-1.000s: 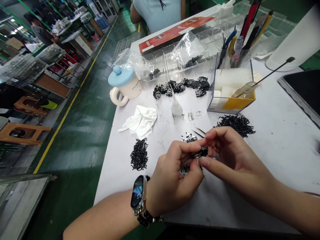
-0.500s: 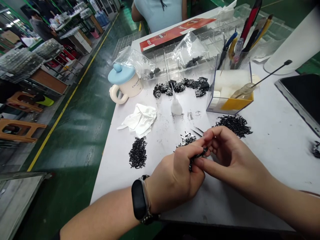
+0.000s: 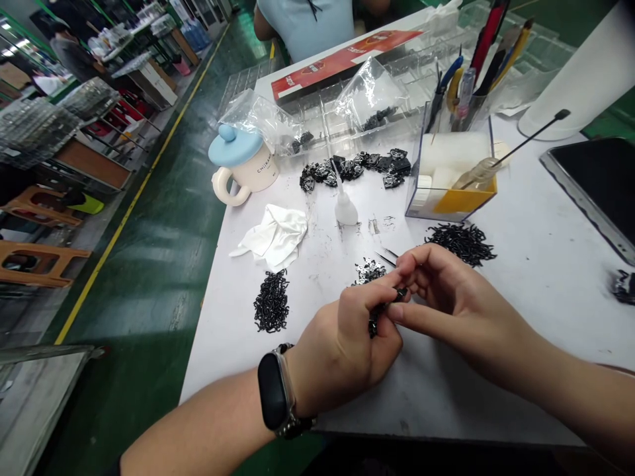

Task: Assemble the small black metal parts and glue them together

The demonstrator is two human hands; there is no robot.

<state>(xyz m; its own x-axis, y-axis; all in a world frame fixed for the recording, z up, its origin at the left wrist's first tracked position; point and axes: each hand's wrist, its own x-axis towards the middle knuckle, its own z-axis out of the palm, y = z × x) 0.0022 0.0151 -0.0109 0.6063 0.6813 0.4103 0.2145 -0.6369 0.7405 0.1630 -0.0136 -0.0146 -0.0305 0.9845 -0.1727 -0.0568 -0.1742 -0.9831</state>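
Note:
My left hand, with a dark watch on its wrist, is closed around a small black part above the white table. My right hand pinches the same part from the right with thumb and fingers touching it. Dark pointed tweezer tips stick out past the right fingers; their rest is hidden. Just behind the hands lies a pile of small silvery pieces. One heap of black pieces is at the left, another black heap behind my right hand.
Farther back are a small white bottle, a white cloth, a lidded mug, black assemblies, a clear box of tools and plastic trays. A tablet-like device lies right. A person sits opposite.
The whole view has shifted slightly, with objects on the table a little farther left and up. Both hands keep nearly the same hold on the black part.

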